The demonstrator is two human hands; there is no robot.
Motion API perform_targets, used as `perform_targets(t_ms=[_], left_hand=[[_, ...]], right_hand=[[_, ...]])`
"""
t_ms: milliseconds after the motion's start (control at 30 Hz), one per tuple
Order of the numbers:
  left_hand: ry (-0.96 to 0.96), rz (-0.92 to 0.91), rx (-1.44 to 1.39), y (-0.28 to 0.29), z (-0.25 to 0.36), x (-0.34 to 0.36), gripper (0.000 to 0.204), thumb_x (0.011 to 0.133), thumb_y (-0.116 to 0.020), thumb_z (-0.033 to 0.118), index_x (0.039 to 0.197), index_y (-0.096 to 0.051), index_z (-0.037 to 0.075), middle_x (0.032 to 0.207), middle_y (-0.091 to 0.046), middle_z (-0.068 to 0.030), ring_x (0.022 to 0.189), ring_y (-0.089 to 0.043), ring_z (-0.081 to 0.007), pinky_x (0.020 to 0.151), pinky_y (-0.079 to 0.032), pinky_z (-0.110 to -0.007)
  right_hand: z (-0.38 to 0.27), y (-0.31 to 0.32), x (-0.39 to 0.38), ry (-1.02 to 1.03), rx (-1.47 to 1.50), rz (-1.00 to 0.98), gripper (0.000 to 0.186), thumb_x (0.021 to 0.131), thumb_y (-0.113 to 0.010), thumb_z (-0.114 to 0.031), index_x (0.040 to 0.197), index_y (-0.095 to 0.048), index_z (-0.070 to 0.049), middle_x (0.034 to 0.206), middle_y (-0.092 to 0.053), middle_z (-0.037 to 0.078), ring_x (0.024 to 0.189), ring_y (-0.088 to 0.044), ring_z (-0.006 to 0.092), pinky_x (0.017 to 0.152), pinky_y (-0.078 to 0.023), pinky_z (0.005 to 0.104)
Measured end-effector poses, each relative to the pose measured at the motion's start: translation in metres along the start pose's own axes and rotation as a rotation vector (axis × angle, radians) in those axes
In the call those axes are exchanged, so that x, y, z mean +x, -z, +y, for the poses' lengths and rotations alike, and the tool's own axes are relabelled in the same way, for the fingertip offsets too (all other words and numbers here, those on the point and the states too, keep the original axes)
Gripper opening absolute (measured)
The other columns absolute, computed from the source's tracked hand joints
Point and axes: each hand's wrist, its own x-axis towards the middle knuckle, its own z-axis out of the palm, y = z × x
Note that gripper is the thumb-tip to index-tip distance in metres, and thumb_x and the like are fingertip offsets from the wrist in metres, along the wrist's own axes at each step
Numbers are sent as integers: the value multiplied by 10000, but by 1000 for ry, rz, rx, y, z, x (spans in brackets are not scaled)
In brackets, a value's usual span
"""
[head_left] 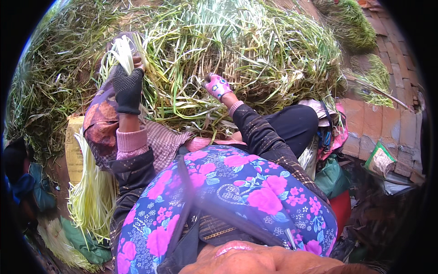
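My left hand [128, 86], in a black fingerless glove, is raised and closed around a bunch of pale green stalks [124, 52] with white ends pointing up. My right hand [218, 86], in a pink patterned glove, reaches into the big heap of long green stalks [255, 50] in front of me, its fingers curled among the leaves. Whether it grips a stalk I cannot tell. A blue apron with pink flowers [237, 187] covers my lap.
A bundle of trimmed pale stalks [93, 196] lies at my left beside a yellow sack [73, 146]. Brick paving [378, 118] runs at the right with smaller green heaps [356, 23], a green packet [379, 159] and bags [333, 178].
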Motion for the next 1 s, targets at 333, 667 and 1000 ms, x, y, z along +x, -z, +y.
perform_targets(t_ms=[333,667,1000], left_hand=[[-179,154,190,39,32,2,257,775,-564,-6,1027,-611,-29,919,-659,-111,834,-627,-180,755,-485,-288],[-171,133,336,39,39,0,241,771,-596,24,1009,-633,13,878,-666,-82,754,-611,-135,682,-471,-260],[-130,76,369,40,47,-5,185,796,-627,86,962,-639,5,814,-651,-68,725,-600,-129,670,-468,-257]], right_hand=[[-39,-69,-53,310,-328,-330,586,657,-650,-431,1062,-559,-18,1008,-607,191,935,-603,324,784,-489,410],[-5,-122,-38,170,-445,-708,375,635,-644,-360,880,-696,-82,858,-688,84,795,-666,213,673,-521,346],[-14,-83,-72,232,-374,-612,314,625,-594,-249,859,-688,-63,886,-671,153,842,-658,274,727,-521,374]])
